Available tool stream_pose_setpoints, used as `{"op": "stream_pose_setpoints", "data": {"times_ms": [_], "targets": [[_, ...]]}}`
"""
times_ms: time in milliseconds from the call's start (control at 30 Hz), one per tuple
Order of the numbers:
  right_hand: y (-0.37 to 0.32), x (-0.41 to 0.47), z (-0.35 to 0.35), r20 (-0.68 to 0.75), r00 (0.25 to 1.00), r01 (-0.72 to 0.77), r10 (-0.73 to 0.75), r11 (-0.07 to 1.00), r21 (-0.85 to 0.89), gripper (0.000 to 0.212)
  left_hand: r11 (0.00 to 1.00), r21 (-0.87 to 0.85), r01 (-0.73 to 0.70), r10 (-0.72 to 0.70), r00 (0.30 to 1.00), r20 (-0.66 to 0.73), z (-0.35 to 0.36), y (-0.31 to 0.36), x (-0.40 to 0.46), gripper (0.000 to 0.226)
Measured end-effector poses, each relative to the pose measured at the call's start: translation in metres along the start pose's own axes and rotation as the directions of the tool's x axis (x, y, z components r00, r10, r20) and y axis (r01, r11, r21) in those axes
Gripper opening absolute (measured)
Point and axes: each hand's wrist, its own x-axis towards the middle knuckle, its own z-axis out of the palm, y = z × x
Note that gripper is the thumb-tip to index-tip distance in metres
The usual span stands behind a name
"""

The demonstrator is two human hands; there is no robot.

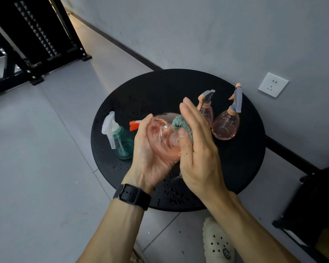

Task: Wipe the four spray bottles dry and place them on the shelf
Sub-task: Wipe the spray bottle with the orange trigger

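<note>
Left hand (150, 158) grips a pink bottle (164, 136) from the left and below, palm up, fingers curled round its rounded body. This bottle lies on its side in the hand, above the table (241, 168), with its orange nozzle (134, 125) pointing left past the fingertips.

Right hand (197, 149) stands edge-on against the right side of the same bottle. Its fingers are straight and close together, pointing away from the person, and they press a green cloth (179, 124) flat onto the bottle wall; the thumb lies on the cloth's near edge. Cloth sits between palm and bottle, so most of it is hidden. A black watch (133, 195) is on the left wrist.

Three more bottles stand upright on the round black table:
- A teal bottle (123, 143) with a white trigger head, just left of the left hand.
- A pink bottle with a grey head (206, 111), directly behind the right hand's fingers and partly hidden by them.
- Another pink bottle with a grey head (226, 124), to the right of that one, near the wall.

Water drops dot the tabletop, densest at the near edge. Black shelf (36, 35) frame stands at upper left, well apart from the table. A wall socket (273, 84) is at right. A pale clog (217, 243) rests on the floor beneath the right forearm.
</note>
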Motion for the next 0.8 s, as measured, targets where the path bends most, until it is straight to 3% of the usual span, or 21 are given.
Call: {"op": "stream_pose_setpoints", "data": {"times_ms": [133, 300, 633, 800], "targets": [[-0.002, 0.000, -0.005, -0.026, 0.989, -0.143, 0.148, 0.981, 0.129, 0.038, 1.000, 0.022, 0.005, -0.004, 1.000, -0.030, 0.000, 0.001, -0.002, 0.053], [0.000, 0.008, -0.014, 0.003, 0.875, -0.465, 0.484, 0.838, 0.287, 0.038, 0.998, 0.065, 0.000, 0.001, 1.000, -0.024, 0.000, 0.002, -0.005, 0.041], [0.004, 0.014, -0.022, 0.058, 0.838, -0.535, 0.542, 0.798, 0.277, 0.037, 0.985, 0.170, 0.035, -0.032, 0.999, -0.020, 0.001, 0.000, -0.006, 0.028], [0.006, 0.015, -0.022, 0.087, 0.809, -0.577, 0.582, 0.755, 0.312, 0.035, 0.975, 0.218, 0.031, -0.023, 0.999, -0.040, 0.002, -0.001, -0.005, 0.038]]}}
